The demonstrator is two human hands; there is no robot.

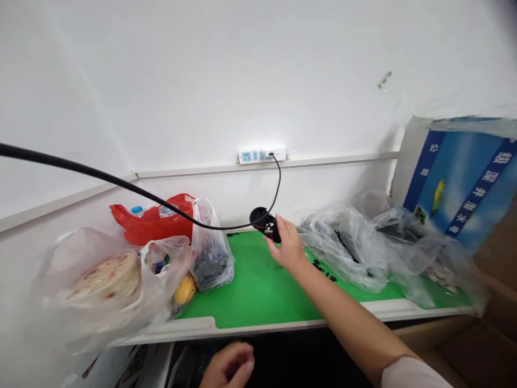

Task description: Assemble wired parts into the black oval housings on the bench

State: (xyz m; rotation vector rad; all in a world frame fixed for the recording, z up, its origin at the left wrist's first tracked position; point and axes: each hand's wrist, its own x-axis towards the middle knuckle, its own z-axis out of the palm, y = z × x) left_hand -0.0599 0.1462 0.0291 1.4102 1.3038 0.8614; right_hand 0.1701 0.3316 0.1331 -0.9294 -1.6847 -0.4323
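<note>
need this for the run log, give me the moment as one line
right hand: holds open black casing; left hand: curled, near front edge of table; cable: plugged into power strip; bags: left and right

Casing (266, 226) in R fingers (282, 226); pwr strip (258, 156) behind/above 'em on wall (194, 91). Tabletop (250, 291) below, w/ bags (213, 264) to fingers' L, more bags (359, 253) R; panel (464, 180) far R. L hand (226, 366) front-L of 'em.
</note>
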